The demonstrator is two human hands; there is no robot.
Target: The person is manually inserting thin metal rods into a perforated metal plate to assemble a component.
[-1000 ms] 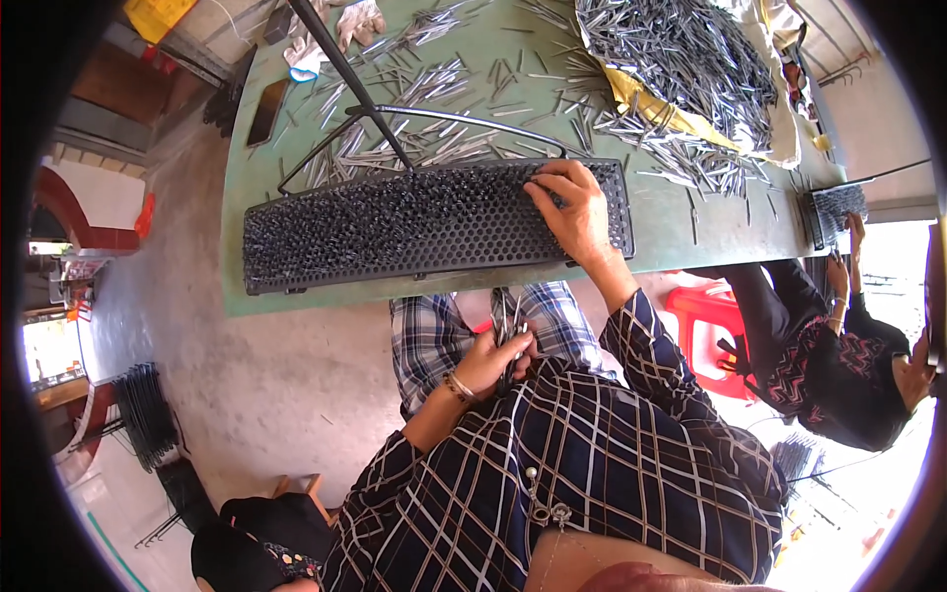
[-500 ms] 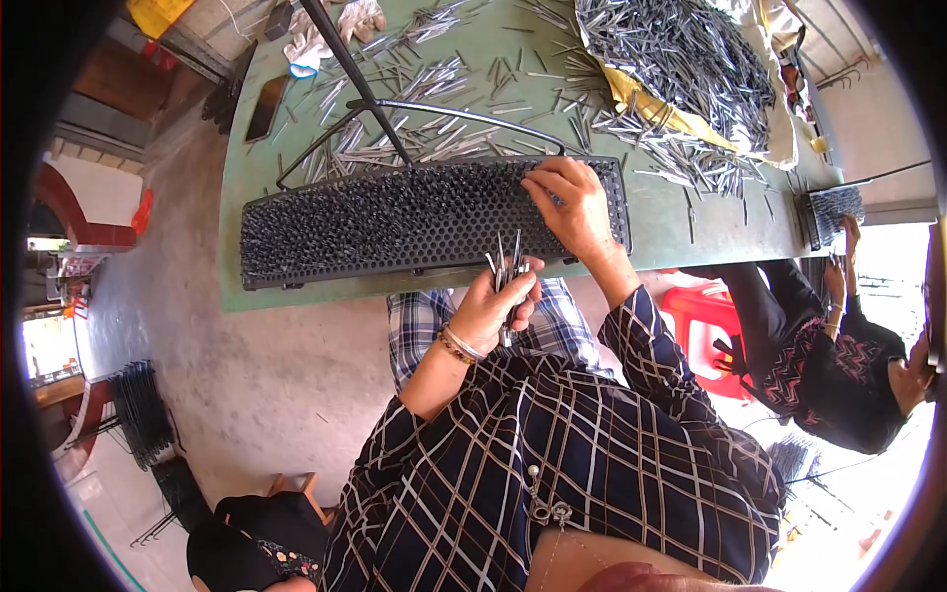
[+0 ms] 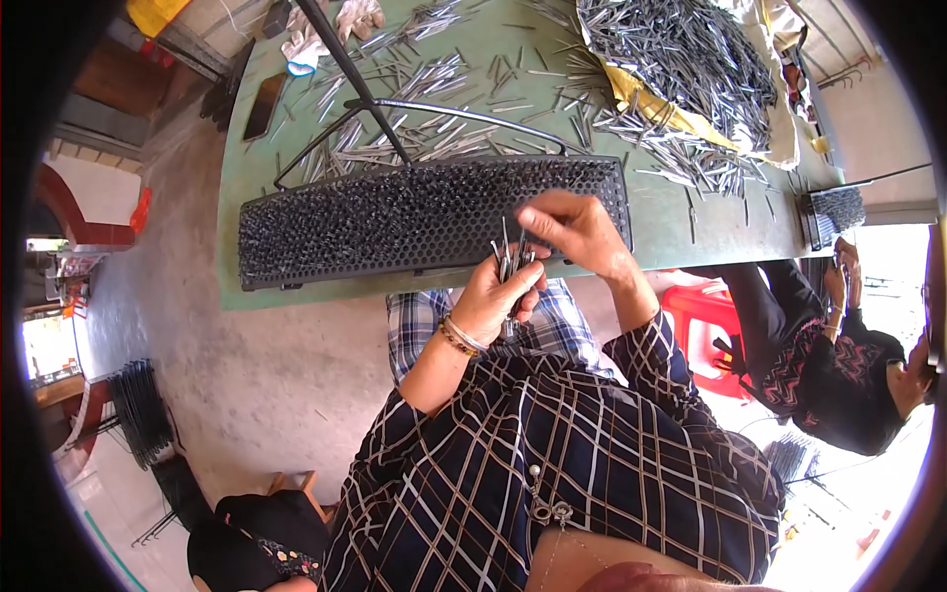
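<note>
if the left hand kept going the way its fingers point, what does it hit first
Most likely the right hand, whose fingers are already at the tips of the metal pins held in the left hand. Beyond it lies the black perforated tray; depth is unclear.

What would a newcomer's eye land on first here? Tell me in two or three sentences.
First, the long black perforated rack packed with metal pins, lying across the near edge of the green table. Just in front of it, the left hand grips a small bundle of pins upright while the right hand pinches at their tips. Behind, at the table's far right, a big heap of loose pins lies on yellow sheeting.
</note>
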